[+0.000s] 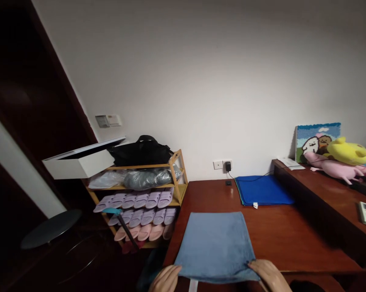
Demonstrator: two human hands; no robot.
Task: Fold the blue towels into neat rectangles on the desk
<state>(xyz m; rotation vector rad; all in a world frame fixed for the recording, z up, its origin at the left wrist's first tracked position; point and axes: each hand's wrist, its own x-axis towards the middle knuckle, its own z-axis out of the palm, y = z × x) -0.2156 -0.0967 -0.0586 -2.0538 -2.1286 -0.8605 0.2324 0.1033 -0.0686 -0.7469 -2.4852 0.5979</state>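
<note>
A greyish-blue cloth (216, 243), flat and roughly square, lies on the reddish-brown wooden desk (292, 235). Its near edge reaches the desk's front, where a white tag (193, 285) hangs down. My left hand (166, 279) pinches the cloth's near left corner. At the near right corner, my right hand (269, 273) has its thumb and fingers closed on the fabric, which creases there. Farther back on the desk rests a folded bright blue cloth (263, 190) with a small white label.
Left of the desk stands a wooden shoe rack (178, 174) with several slippers (152, 200), a black bag (142, 151) and a white box (79, 164). A charger (228, 166) is plugged into the wall. Plush toys (334, 167) lie on the raised ledge at right. A round stool (52, 228) stands left.
</note>
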